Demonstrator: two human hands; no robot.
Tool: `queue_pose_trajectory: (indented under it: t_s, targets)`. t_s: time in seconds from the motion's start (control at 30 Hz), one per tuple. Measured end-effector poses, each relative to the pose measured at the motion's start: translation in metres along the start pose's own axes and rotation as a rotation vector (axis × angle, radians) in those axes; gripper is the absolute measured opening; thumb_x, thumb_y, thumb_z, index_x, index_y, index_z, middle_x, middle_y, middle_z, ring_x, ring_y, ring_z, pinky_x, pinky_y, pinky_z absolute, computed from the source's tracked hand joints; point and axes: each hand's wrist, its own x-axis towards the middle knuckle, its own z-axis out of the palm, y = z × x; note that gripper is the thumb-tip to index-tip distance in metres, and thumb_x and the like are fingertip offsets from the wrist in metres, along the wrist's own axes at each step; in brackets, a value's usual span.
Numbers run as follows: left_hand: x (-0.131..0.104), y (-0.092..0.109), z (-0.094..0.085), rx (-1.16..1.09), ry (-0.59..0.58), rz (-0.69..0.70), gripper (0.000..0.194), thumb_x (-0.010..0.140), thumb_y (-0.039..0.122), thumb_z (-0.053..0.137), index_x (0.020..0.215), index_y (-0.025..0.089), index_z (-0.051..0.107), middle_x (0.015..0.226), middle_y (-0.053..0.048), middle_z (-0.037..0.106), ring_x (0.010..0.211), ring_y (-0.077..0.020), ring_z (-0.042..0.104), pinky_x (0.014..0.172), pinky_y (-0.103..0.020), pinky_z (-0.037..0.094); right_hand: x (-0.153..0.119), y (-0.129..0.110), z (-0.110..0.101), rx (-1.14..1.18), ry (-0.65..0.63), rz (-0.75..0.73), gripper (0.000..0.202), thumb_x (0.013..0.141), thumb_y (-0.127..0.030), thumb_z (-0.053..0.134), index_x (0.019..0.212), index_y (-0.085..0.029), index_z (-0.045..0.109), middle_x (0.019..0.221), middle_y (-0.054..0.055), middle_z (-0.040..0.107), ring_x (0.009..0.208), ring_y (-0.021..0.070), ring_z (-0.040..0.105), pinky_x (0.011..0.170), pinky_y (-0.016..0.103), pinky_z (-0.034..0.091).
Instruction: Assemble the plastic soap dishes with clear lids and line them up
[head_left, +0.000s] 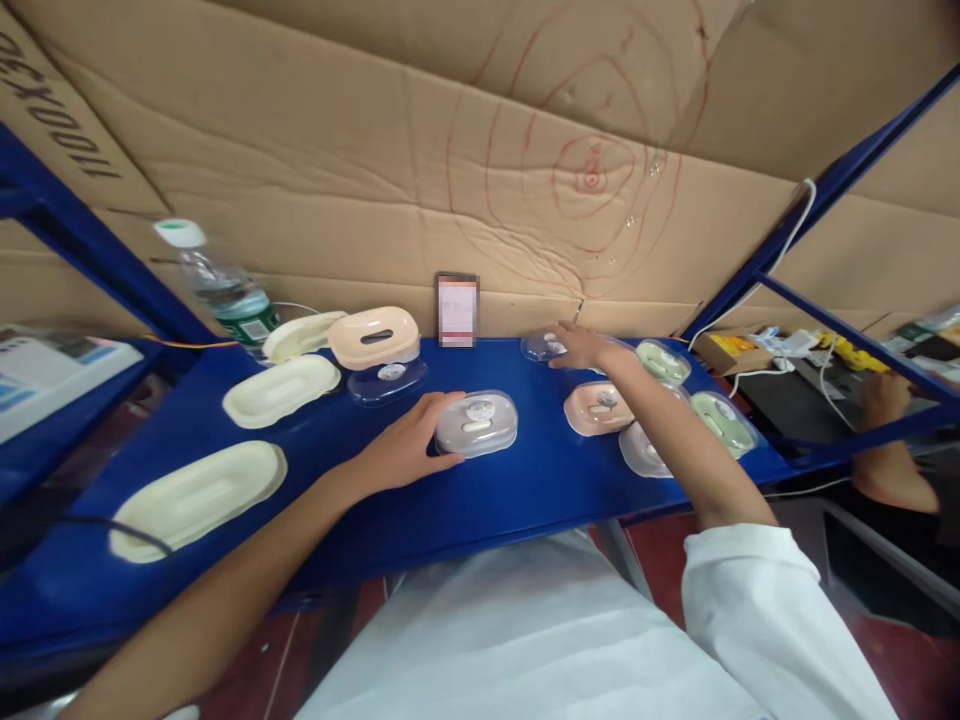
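My left hand [416, 440] grips the left end of a clear-covered grey oval box [484, 426] on the blue table, thumb in front and fingers behind. Farther back on the right, my right hand [585, 348] touches a clear oval cover [541, 345] with spread fingers. In front of that hand sits a peach box under a clear cover [592, 410], partly behind my right forearm. Two green covered boxes [663, 362] [721, 422] and another clear-covered one [643, 452] stand around the forearm. A peach oval lid with a slot [375, 338] lies by a clear cover [388, 383] on the left.
Cream oval trays [199, 500] [281, 390] lie on the left of the blue table [465, 510]. A water bottle [232, 295] and a phone-like device [457, 311] stand at the back against cardboard. Blue frame bars flank both sides; another person's arm [892, 450] shows at right.
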Motion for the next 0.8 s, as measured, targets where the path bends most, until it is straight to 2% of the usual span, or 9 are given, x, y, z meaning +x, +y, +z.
queue_pose_trajectory:
  t_s: [0.13, 0.23, 0.3, 0.37, 0.43, 0.53, 0.67, 0.73, 0.8]
  targets:
    - [0.001, 0.006, -0.003, -0.030, -0.011, 0.005, 0.079, 0.091, 0.052, 0.078, 0.160, 0.029, 0.047, 0.159, -0.012, 0.051, 0.144, -0.0369, 0.058, 0.121, -0.050, 0.049, 0.018, 0.004, 0.012, -0.049, -0.043, 0.036, 0.097, 0.084, -0.041, 0.093, 0.165, -0.020, 0.044, 0.166, 0.027, 0.046, 0.149, 0.0476, 0.052, 0.118, 0.060, 0.046]
    - [0.002, 0.010, -0.004, -0.031, 0.021, -0.019, 0.075, 0.089, 0.053, 0.078, 0.155, 0.028, 0.052, 0.155, -0.012, 0.056, 0.140, -0.0373, 0.061, 0.120, -0.051, 0.049, 0.019, 0.002, 0.022, -0.060, -0.041, -0.001, 0.093, 0.087, -0.045, 0.090, 0.164, -0.020, 0.045, 0.163, 0.027, 0.046, 0.148, 0.0490, 0.051, 0.119, 0.064, 0.042]
    - [0.003, 0.012, -0.005, -0.003, 0.036, -0.058, 0.072, 0.088, 0.051, 0.077, 0.151, 0.026, 0.055, 0.151, -0.012, 0.059, 0.134, -0.0373, 0.064, 0.116, -0.051, 0.052, 0.019, 0.002, 0.026, -0.050, -0.044, -0.034, 0.098, 0.085, -0.050, 0.091, 0.166, -0.023, 0.042, 0.161, 0.024, 0.046, 0.148, 0.0473, 0.050, 0.121, 0.064, 0.040]
    - [0.002, 0.010, -0.007, 0.025, 0.036, -0.088, 0.070, 0.087, 0.050, 0.076, 0.149, 0.025, 0.055, 0.149, -0.012, 0.060, 0.131, -0.0372, 0.065, 0.113, -0.051, 0.054, 0.018, 0.002, 0.029, -0.016, -0.066, -0.078, 0.107, 0.081, -0.050, 0.095, 0.168, -0.024, 0.038, 0.160, 0.023, 0.046, 0.143, 0.0429, 0.056, 0.121, 0.058, 0.043]
    - [0.001, 0.007, -0.008, 0.031, 0.032, -0.094, 0.070, 0.086, 0.051, 0.076, 0.149, 0.026, 0.055, 0.148, -0.011, 0.060, 0.130, -0.0367, 0.066, 0.111, -0.050, 0.055, 0.018, 0.003, 0.031, 0.046, -0.088, -0.135, 0.111, 0.078, -0.046, 0.097, 0.169, -0.023, 0.037, 0.160, 0.021, 0.046, 0.135, 0.0381, 0.064, 0.119, 0.052, 0.048]
    - [0.001, 0.001, -0.007, 0.038, 0.047, -0.090, 0.073, 0.087, 0.055, 0.075, 0.151, 0.027, 0.053, 0.147, -0.011, 0.059, 0.129, -0.0359, 0.066, 0.110, -0.049, 0.056, 0.018, 0.005, 0.032, 0.141, -0.074, -0.210, 0.108, 0.078, -0.039, 0.096, 0.169, -0.023, 0.039, 0.163, 0.021, 0.045, 0.134, 0.0357, 0.066, 0.119, 0.049, 0.050]
    - [0.008, 0.004, -0.004, 0.094, 0.067, -0.127, 0.072, 0.090, 0.057, 0.074, 0.152, 0.026, 0.051, 0.146, -0.012, 0.058, 0.131, -0.0361, 0.064, 0.113, -0.050, 0.054, 0.014, 0.009, 0.025, 0.214, -0.039, -0.299, 0.094, 0.082, -0.037, 0.091, 0.164, -0.019, 0.050, 0.158, 0.018, 0.059, 0.141, 0.0358, 0.063, 0.122, 0.048, 0.048]
    - [0.016, 0.011, 0.000, 0.141, 0.068, -0.171, 0.074, 0.089, 0.058, 0.077, 0.151, 0.026, 0.051, 0.145, -0.013, 0.057, 0.133, -0.0387, 0.064, 0.114, -0.052, 0.053, 0.008, 0.014, 0.014, 0.273, -0.032, -0.337, 0.082, 0.086, -0.041, 0.086, 0.160, -0.020, 0.056, 0.150, 0.013, 0.069, 0.136, 0.0346, 0.067, 0.120, 0.048, 0.051]
    - [0.030, 0.021, 0.006, 0.177, 0.059, -0.232, 0.079, 0.086, 0.062, 0.079, 0.150, 0.026, 0.051, 0.145, -0.014, 0.056, 0.130, -0.0424, 0.066, 0.111, -0.057, 0.055, 0.000, 0.020, 0.000, 0.339, -0.015, -0.352, 0.074, 0.092, -0.048, 0.079, 0.158, -0.023, 0.060, 0.147, 0.009, 0.072, 0.132, 0.0338, 0.070, 0.117, 0.049, 0.054]
